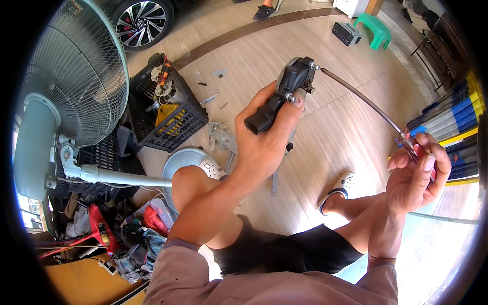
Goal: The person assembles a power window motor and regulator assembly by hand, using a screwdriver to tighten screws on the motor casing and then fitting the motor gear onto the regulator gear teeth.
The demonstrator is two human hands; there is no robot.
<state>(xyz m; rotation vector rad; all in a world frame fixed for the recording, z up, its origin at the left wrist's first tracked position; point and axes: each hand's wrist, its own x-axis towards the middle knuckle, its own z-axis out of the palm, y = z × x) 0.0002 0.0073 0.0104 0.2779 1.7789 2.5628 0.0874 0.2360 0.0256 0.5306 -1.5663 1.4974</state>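
Note:
My left hand (259, 145) is closed round a black and grey mechanical part (292, 76), raised over the floor. The part has a black plastic connector socket at its lower end and small shiny ball-headed studs; its exact kind I cannot make out. In my right hand (414, 183) is a screwdriver (363, 98) with a long metal shaft and a reddish handle, mostly hidden by the fingers. Its tip points left at the upper stud of the part, very close to it; whether they touch I cannot tell.
A grey-blue standing fan (76, 76) fills the left side. Behind it stands a black plastic crate (168, 129) of tools and parts. Metal pieces (222, 138) lie on the tiled floor. Further off are a car wheel (144, 23), a green stool (374, 29) and a black box-shaped device (346, 33).

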